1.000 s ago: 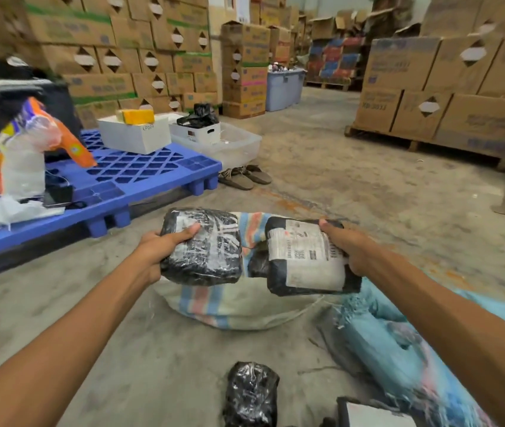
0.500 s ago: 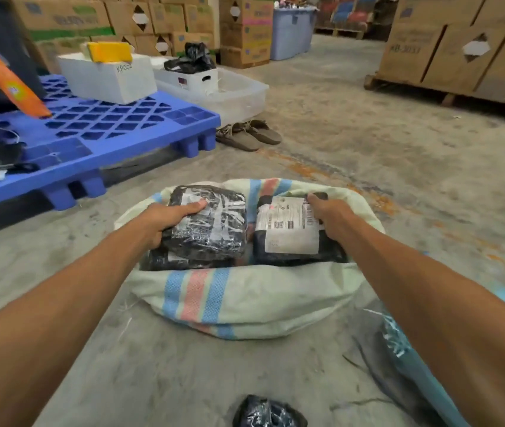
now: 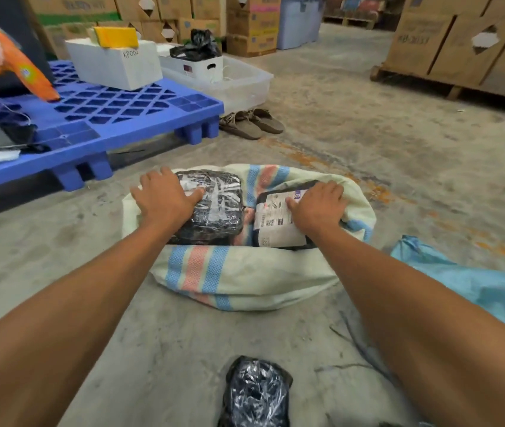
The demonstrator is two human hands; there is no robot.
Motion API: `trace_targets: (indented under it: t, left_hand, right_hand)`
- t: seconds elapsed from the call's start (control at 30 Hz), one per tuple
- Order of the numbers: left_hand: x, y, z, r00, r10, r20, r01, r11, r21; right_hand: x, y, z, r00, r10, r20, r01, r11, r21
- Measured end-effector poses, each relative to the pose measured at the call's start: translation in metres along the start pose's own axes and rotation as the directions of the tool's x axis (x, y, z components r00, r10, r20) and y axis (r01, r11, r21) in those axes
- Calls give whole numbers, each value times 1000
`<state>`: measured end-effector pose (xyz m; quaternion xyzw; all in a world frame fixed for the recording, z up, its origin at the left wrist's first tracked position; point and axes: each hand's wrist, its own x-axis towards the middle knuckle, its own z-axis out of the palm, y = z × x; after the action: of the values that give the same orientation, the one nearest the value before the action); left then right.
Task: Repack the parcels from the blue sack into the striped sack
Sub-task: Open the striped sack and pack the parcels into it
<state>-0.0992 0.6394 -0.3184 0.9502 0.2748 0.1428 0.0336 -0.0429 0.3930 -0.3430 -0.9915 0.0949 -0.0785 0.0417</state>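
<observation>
Left hand (image 3: 165,198) is pressing wrapped parcel (image 3: 217,211), right hand (image 3: 319,208) labelled parcel (image 3: 276,223), into sack (image 3: 245,272); grips apart. Film likely slippery, soft: hold by edges.

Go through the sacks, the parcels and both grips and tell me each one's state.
striped sack, open, two parcels showing inside
wrapped parcel, in the striped sack
labelled parcel, in the striped sack
loose parcel, on the floor, not yet packed
blue sack, lying slack on the floor
left grip, palm down on the wrapped parcel
right grip, palm down on the labelled parcel
</observation>
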Motion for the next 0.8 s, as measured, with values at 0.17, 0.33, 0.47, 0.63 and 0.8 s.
trace_targets:
  t: [0.17,0.33,0.47,0.63,0.8]
  left_hand:
    - [-77,8,-41,997,69,40,-47,913,-405]
    - [-193,-2,-49,828,159,538,30,945,-326]
    - [-266,-24,-19,631,56,774,133,975,-179]
    - [-311,-24,4,743,-9,669,181,965,-188]
    - [-326,-13,15,815,94,572,70,964,-257]
  right_hand:
    - [-70,51,-44,986,-168,-22,169,961,219]
    - [-152,141,-95,960,-154,236,56,926,374]
    - [-224,207,-113,866,-54,497,-71,971,230]
    - [-286,250,-93,674,171,719,-412,895,173]
    - [-318,257,-79,684,244,688,-548,793,264]
